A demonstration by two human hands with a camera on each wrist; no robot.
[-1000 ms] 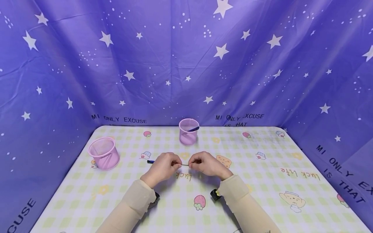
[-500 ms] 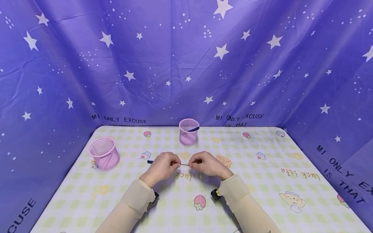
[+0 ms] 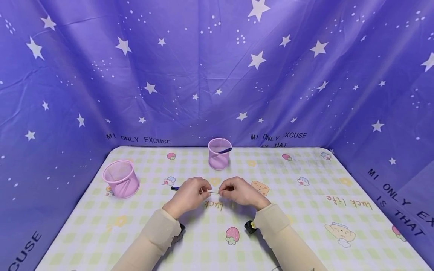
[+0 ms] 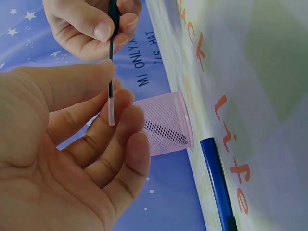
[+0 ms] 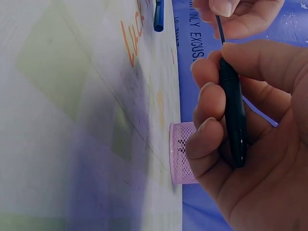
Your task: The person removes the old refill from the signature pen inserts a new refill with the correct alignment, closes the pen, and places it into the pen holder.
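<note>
My right hand [image 3: 239, 191] holds the black front section of a pen [image 5: 232, 110], fingers curled round it, its tapered tip pointing into the palm. A thin refill [image 4: 111, 89] sticks out of the section's other end towards my left hand [image 3: 190, 194]. The left thumb and index finger pinch this refill, whose clear tail end extends past them in the left wrist view. Both hands are close together, raised over the middle of the table. A blue pen barrel [image 4: 216, 178] lies on the cloth just beyond the left hand, partly hidden by it in the head view.
A pink mesh pen holder [image 3: 218, 161] stands at the back centre with a dark pen [image 3: 225, 150] leaning in it. Another pink mesh holder [image 3: 125, 186] is at the left. A checked, printed cloth [image 3: 200, 241] covers the table; purple star curtains [image 3: 190, 67] surround it.
</note>
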